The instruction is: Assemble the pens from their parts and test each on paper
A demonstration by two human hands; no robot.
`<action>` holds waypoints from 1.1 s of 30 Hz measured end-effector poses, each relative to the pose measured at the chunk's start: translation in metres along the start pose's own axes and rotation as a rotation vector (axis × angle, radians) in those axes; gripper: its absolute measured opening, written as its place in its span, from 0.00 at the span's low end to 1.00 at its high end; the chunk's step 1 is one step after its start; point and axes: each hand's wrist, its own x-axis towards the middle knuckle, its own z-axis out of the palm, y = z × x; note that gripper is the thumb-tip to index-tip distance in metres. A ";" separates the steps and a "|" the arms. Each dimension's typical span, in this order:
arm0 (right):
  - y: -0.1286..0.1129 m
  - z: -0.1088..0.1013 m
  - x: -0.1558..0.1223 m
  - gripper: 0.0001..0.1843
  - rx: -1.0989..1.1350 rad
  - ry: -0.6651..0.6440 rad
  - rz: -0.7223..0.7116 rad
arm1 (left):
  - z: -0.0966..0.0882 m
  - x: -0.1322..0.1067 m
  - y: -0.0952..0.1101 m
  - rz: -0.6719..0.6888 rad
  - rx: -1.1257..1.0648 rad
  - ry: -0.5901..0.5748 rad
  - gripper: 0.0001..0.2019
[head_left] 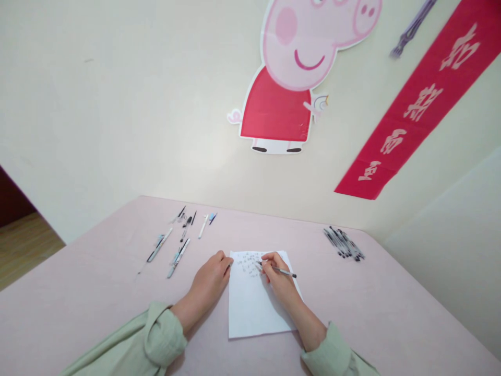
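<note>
I see the right hand (278,277) pinched on a slim black pen (288,273), tip on a white paper sheet (254,308) mid pink table (97,292). The left hand (209,279) is loosely curled, grasping nothing, touching the sheet's left edge. The sheet is likely light and floppy and slides easily, so I'd pin its edge. The pen is stiff; grip near the tip.

The desk (97,292) is seen as a smooth, matt pink surface; cloth or laminate cannot be told apart. The sheet (254,308) is white matt paper. The pen (284,271) held in the right hand (279,282) is taken for slim plastic with a faint gloss. The loose pens (178,256) at the far left are shown as clear and white plastic, the bundle (344,244) at the far right as dark, shiny plastic. The sleeves (156,339) are made of soft green cloth. The wall (117,104) is painted matt; the pig cutout (282,104) is glossy.
</note>
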 end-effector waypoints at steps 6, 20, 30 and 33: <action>-0.028 -0.002 0.007 0.08 0.059 -0.120 0.056 | 0.001 -0.001 -0.002 0.021 -0.009 0.011 0.11; -0.018 0.041 0.002 0.03 -0.041 -0.036 -0.102 | 0.000 -0.001 -0.002 0.005 -0.007 -0.001 0.11; -0.021 0.041 -0.001 0.05 -0.145 -0.061 -0.101 | 0.002 -0.001 -0.003 0.016 -0.017 0.000 0.10; -0.020 0.041 -0.001 0.06 -0.141 -0.080 -0.110 | 0.001 -0.002 -0.002 0.014 -0.016 0.001 0.10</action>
